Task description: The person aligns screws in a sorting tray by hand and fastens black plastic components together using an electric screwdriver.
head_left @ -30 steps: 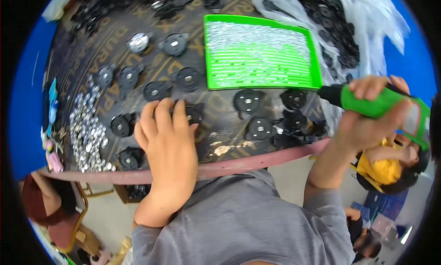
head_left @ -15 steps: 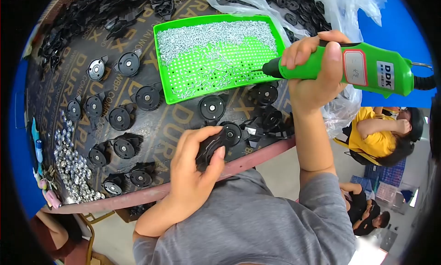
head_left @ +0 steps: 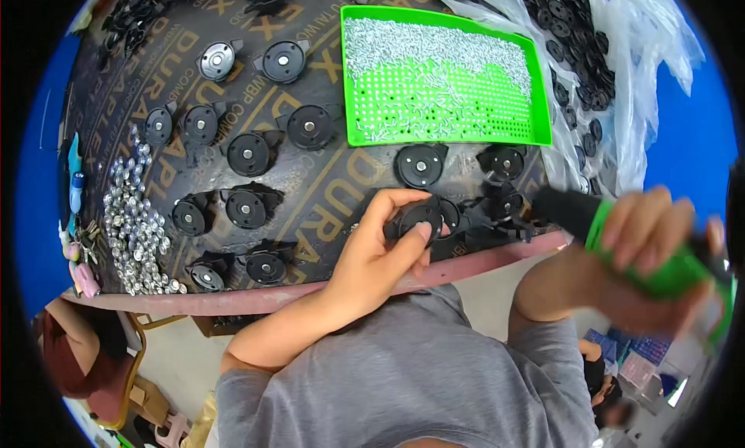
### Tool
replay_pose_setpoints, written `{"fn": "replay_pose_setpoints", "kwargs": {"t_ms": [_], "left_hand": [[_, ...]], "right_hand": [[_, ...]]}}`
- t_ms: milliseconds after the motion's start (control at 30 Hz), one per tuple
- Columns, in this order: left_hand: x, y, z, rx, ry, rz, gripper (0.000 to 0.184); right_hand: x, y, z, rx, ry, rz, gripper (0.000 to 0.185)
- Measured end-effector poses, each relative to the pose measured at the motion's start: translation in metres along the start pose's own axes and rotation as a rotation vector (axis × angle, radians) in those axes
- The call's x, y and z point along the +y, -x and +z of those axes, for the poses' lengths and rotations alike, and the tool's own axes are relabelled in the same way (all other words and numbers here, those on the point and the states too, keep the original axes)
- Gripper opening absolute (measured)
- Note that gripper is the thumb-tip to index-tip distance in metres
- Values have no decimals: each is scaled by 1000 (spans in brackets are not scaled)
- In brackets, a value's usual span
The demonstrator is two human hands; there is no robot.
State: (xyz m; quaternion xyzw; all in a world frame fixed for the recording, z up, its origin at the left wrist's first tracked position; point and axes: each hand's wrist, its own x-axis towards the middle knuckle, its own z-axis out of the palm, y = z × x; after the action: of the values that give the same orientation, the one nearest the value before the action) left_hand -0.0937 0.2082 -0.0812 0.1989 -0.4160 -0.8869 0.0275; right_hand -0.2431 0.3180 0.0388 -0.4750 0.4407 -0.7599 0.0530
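My left hand (head_left: 372, 254) is closed on a black round plastic part (head_left: 421, 218), its thumb and fingers pinching it just above the table's near edge. Another black part behind it is partly covered. My right hand (head_left: 648, 246), smeared by motion, grips a green electric screwdriver (head_left: 570, 215) out to the right, its dark nose pointing left towards the parts. The screwdriver's tip is too blurred to make out. Beyond my left hand lies a black round part (head_left: 420, 166) with small silver dots on its face.
A green perforated tray (head_left: 351, 99) holds many small silver screws (head_left: 434, 48). Several black round assemblies (head_left: 248, 153) stand in rows at left. Clear shiny pieces (head_left: 136, 215) lie piled at far left. A plastic bag (head_left: 632, 83) and black discs (head_left: 570, 29) are at right.
The right hand has swung the screwdriver away from the tray, down and to the right. The left hand's part is turned, showing its round face. The whole view has shifted.
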Motion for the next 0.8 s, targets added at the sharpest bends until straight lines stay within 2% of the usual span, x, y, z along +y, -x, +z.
{"fn": "replay_pose_setpoints", "kwargs": {"t_ms": [33, 133, 200, 233, 400, 467, 800], "left_hand": [[-1, 0, 0, 1, 26, 2, 29], [-2, 1, -1, -8, 95, 10, 29], [-2, 2, -2, -9, 76, 11, 29], [-2, 3, -2, -2, 47, 15, 30], [-2, 3, -2, 1, 55, 18, 28], [-4, 2, -3, -9, 33, 25, 28], [-4, 3, -3, -11, -3, 17, 30]], "right_hand": [[-14, 4, 3, -92, 0, 106, 44], [1, 25, 31, -7, -7, -132, 38], [9, 30, 37, 0, -5, -173, 40], [3, 33, 37, -21, -1, -84, 40], [11, 36, 34, -52, 30, -75, 39], [13, 31, 28, -209, 20, -16, 40], [17, 35, 28, -165, 41, -35, 41]]}}
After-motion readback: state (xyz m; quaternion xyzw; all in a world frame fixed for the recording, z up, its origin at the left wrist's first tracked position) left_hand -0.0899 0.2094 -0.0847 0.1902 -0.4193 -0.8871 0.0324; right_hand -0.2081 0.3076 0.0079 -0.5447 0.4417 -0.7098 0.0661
